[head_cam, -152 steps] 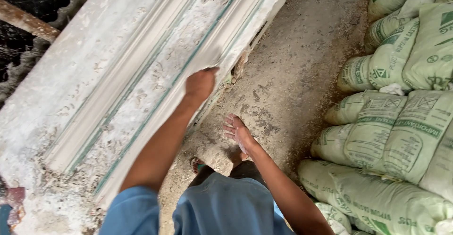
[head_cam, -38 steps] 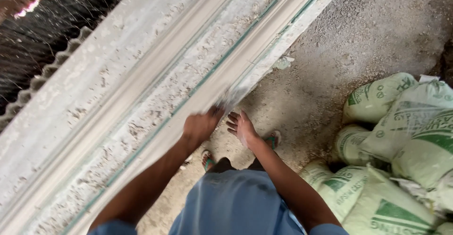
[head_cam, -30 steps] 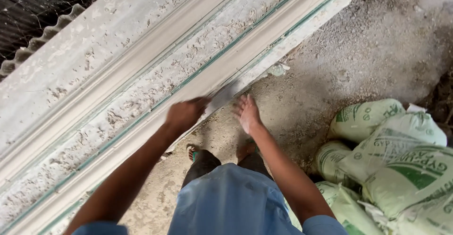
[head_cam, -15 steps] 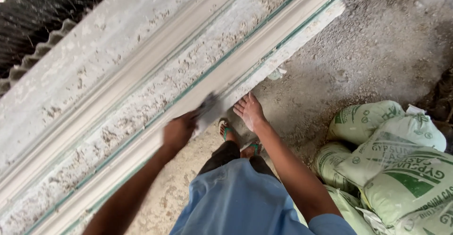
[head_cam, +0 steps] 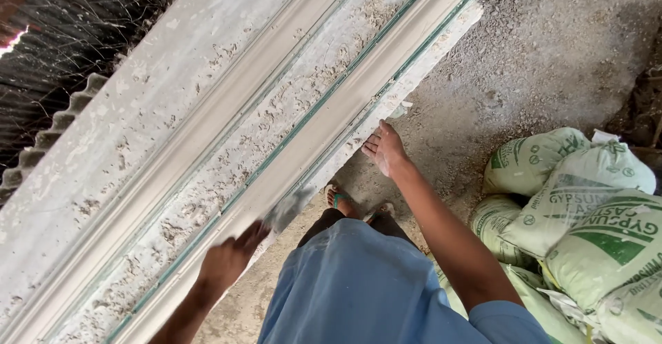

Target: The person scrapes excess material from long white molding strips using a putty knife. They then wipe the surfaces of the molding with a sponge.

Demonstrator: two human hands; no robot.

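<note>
— Two hands on one long job: the left hand (head_cam: 231, 261) grips a flat scraper blade (head_cam: 289, 207) at about 7 o'clock, its edge laid against the near rail of the plaster moulding (head_cam: 324, 120), which runs across the table (head_cam: 83, 178) from 7 up to 1 o'clock. The blade is blurred, so I judge it mid-stroke.

— And the right hand (head_cam: 385, 149)?

— Open, fingers spread, pressed flat on the table's front edge at centre, holding nothing.

— What could go wrong?

— If the blade tilts, its corner may gouge the smooth rail; the crusty plaster crumbs (head_cam: 207, 199) in the channel beside it could snag the edge and make it skip. A skip toward 1 o'clock runs at the braced hand.

— Anything in the way?

— Sandalled feet (head_cam: 341, 202) sit right under the table's edge at 6 o'clock, where scrapings would drop. Green-printed sacks (head_cam: 572, 213) crowd 4 o'clock, narrowing the gritty floor (head_cam: 545, 54) for stepping sideways. Corrugated sheet (head_cam: 48, 137) lies at 9 o'clock, well apart.
</note>
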